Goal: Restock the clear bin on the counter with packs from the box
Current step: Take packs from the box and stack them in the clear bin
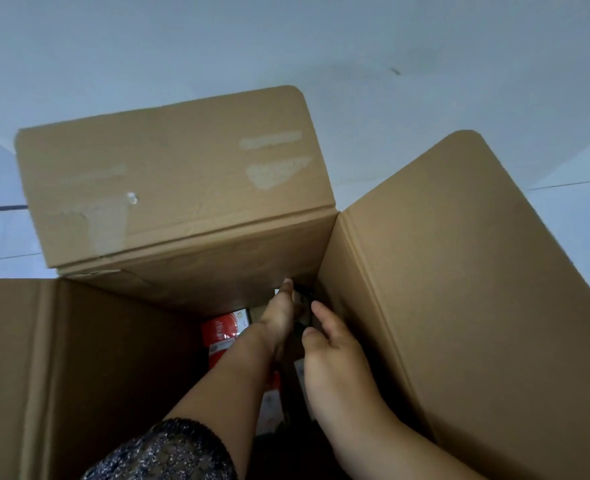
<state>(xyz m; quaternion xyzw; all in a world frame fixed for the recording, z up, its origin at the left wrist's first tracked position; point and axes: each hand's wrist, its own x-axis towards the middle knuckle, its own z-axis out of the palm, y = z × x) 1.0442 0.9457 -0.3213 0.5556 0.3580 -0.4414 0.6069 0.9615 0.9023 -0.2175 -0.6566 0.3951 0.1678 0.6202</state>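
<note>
Pale floor tiles (6, 237) and a plain light wall (286, 36) were all you could see around the big cardboard box (459, 271), which sat open with its flaps up. The far flap (169, 174) had a patch of old tape (108, 230) stuck on it. Both arms were down inside, reaching toward the far right corner of the box. The left hand (279, 320), with a dark speckled sleeve (169, 452) on that arm, had its fingers (287, 289) pretty much straight, pointing into the corner and lying flat along one side of a dark pack (295, 372). The right hand (335, 358) was on the other side of that same pack, close to the box's right wall, fingers (323, 315) and thumb curled over its edge, so it looked like a grip, though it was shadowy down there. So the dark pack was standing on edge between the two hands, near the right wall. A red pack (222, 332) lay lower down on the box bottom, just left of the left wrist and partly hidden by the forearm.
</note>
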